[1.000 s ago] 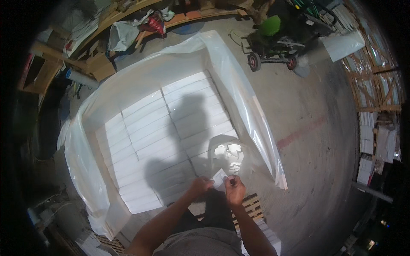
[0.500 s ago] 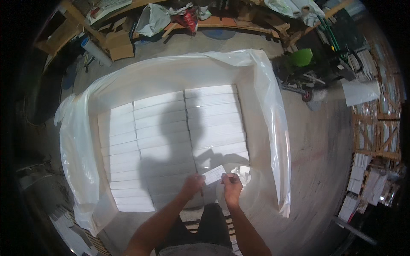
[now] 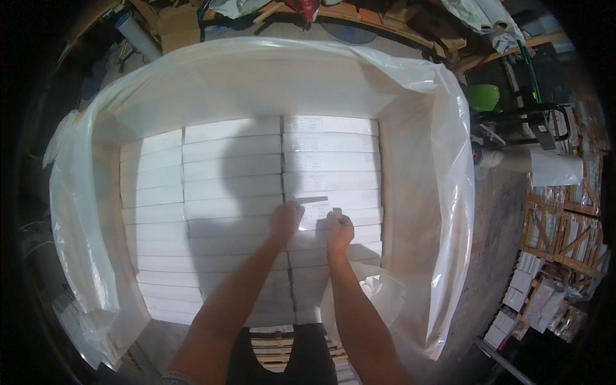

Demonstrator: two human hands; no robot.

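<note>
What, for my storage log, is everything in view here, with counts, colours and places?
white boxes: many, white, three columns inside the liner
label: one, white with dark print, between the hands
plastic liner: one, translucent white, around the boxes
clear bag: one, translucent, beside the right forearm
pallet: one seen, tan, between the legs
roll: one, pale, upper left
green object: one, green, upper right
wooden crates: several, brown, right
left hand: one, bare, left of the label
right hand: one, bare, right of the label
legs: two, dark trousers, bottom
</note>
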